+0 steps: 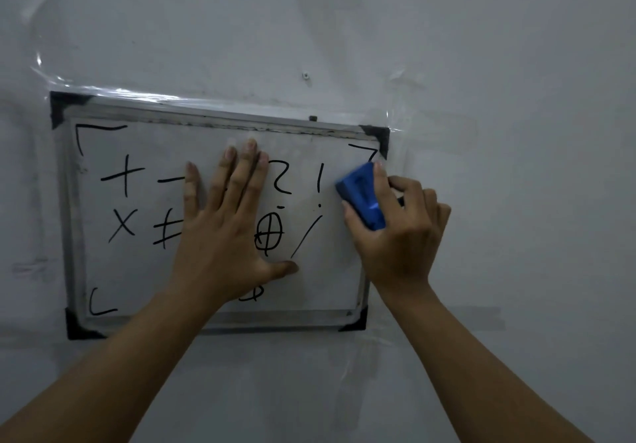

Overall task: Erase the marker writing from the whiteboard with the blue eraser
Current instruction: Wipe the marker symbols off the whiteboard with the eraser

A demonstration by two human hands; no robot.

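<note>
A small whiteboard [137,270] with a metal frame and black corners hangs on the wall. Black marker symbols cover it: a plus, a minus, an X, a hash, a question mark, an exclamation mark, a crossed circle, a slash and corner brackets. My left hand [220,232] lies flat on the middle of the board, fingers spread, hiding some marks. My right hand [395,232] grips the blue eraser [361,195], which is pressed against the board near its upper right corner, just right of the exclamation mark.
The board is taped to a pale grey wall [516,64] with clear plastic tape [103,93] along its top edge. A small screw [305,75] sits in the wall above the board.
</note>
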